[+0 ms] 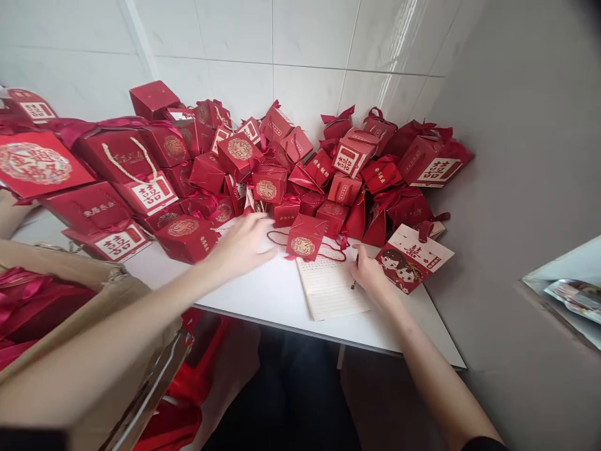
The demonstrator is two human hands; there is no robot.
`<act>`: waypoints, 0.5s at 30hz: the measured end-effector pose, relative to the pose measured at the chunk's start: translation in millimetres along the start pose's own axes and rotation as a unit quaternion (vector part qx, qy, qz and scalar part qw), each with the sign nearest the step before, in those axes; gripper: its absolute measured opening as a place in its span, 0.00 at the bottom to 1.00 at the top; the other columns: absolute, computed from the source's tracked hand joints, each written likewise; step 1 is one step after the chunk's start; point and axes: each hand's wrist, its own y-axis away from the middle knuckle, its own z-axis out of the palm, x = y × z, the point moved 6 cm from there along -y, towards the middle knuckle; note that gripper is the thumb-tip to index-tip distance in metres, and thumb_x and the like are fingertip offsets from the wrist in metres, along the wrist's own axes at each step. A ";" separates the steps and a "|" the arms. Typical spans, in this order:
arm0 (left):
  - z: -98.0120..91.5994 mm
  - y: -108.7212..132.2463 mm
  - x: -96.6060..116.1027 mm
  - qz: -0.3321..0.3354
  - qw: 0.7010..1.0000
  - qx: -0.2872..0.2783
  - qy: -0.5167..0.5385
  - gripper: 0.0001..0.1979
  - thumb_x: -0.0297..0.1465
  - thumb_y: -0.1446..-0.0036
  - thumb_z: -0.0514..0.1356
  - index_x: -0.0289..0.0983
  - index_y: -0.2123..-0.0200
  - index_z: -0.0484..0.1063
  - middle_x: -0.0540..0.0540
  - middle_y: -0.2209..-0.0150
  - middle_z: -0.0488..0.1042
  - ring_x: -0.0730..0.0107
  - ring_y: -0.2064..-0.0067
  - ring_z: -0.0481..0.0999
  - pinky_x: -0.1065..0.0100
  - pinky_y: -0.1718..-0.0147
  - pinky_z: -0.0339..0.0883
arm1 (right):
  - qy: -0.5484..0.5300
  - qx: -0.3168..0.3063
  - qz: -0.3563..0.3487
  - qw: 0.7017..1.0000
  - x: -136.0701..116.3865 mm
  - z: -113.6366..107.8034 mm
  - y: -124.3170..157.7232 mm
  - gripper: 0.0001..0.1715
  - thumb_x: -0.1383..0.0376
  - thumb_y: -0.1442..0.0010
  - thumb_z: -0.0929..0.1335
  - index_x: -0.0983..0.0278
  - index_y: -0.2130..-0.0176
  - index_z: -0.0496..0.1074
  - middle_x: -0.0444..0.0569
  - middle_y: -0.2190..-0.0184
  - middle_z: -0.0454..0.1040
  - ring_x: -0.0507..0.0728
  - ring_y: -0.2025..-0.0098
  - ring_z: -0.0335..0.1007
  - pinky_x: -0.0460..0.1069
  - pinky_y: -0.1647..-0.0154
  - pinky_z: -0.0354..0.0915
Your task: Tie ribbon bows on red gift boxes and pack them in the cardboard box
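Note:
My left hand (246, 244) is above the white table (253, 282), slightly blurred, with fingers stretched out and thumb apart. It is empty, just left of a small red gift box (306, 237) with a gold round emblem and a dark red cord handle. That box rests at the top edge of a lined notebook (334, 291) lying open, its upper rows carrying writing. At the notebook's right side, my right hand (370, 274) is closed around a dark pen (353, 285), mostly hidden by the fingers. A red and white box (413, 260) with two cartoon figures stands beside that hand.
Many red gift boxes (267, 181) are piled along the tiled wall (310, 37). At lower left an open cardboard box (136, 294) holds more red packages. Another person's arm (12, 213) shows at the far left. A grey wall (507, 188) bounds the right side.

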 end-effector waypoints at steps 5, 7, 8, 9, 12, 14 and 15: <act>95.9 -45.1 40.2 -0.016 0.997 0.073 0.009 0.37 0.42 0.58 0.66 0.33 0.46 0.61 0.30 0.38 0.50 0.40 0.37 0.48 0.43 0.43 0.48 | -0.374 0.101 -0.010 0.922 3.0 -26.7 5.5 0.14 0.67 0.48 0.58 0.63 0.62 0.65 0.45 0.79 0.71 0.56 0.76 0.70 0.50 0.71 0.65; 114.0 -51.7 34.6 -0.045 0.995 0.086 0.022 0.35 0.41 0.58 0.66 0.33 0.48 0.62 0.30 0.39 0.52 0.39 0.38 0.51 0.43 0.44 0.49 | -0.499 0.136 -0.025 0.855 2.7 -30.5 2.6 0.08 0.65 0.48 0.61 0.61 0.64 0.61 0.45 0.77 0.72 0.56 0.73 0.71 0.50 0.70 0.66; 118.4 -53.6 27.7 -0.058 0.993 0.095 0.037 0.32 0.39 0.57 0.66 0.33 0.49 0.63 0.31 0.40 0.55 0.41 0.39 0.53 0.45 0.44 0.51 | -0.538 0.150 -0.028 0.829 2.5 -30.4 0.7 0.09 0.63 0.48 0.63 0.60 0.64 0.58 0.44 0.76 0.73 0.56 0.71 0.72 0.50 0.69 0.67; 119.8 -54.8 18.4 -0.073 0.990 0.110 0.057 0.29 0.38 0.56 0.65 0.33 0.51 0.65 0.32 0.42 0.58 0.44 0.40 0.56 0.48 0.44 0.52 | -0.565 0.162 -0.025 0.809 2.8 -28.9 -1.1 0.11 0.62 0.48 0.65 0.59 0.65 0.56 0.44 0.75 0.73 0.56 0.70 0.73 0.51 0.69 0.67; 112.6 -55.9 -27.2 -0.167 0.958 0.184 0.146 0.20 0.35 0.53 0.61 0.35 0.55 0.67 0.37 0.49 0.63 0.53 0.45 0.63 0.55 0.44 0.56 | -0.602 0.178 0.008 0.779 5.3 -19.5 -4.2 0.13 0.59 0.44 0.64 0.59 0.67 0.53 0.42 0.78 0.72 0.55 0.72 0.72 0.51 0.70 0.66; 108.6 -54.5 -66.8 -0.273 0.914 0.208 0.217 0.16 0.37 0.49 0.58 0.35 0.59 0.67 0.39 0.54 0.66 0.55 0.50 0.68 0.55 0.47 0.60 | -0.616 0.186 0.030 0.765 8.5 -13.5 -3.7 0.11 0.56 0.40 0.62 0.59 0.66 0.55 0.41 0.80 0.70 0.54 0.74 0.70 0.50 0.71 0.65; 107.3 -53.9 -84.0 -0.314 0.893 0.206 0.247 0.14 0.38 0.47 0.55 0.34 0.61 0.67 0.39 0.56 0.67 0.54 0.52 0.69 0.53 0.49 0.62 | -0.623 0.187 0.037 0.758 10.1 -11.2 -3.2 0.11 0.55 0.39 0.60 0.59 0.65 0.57 0.41 0.79 0.70 0.54 0.73 0.69 0.49 0.72 0.64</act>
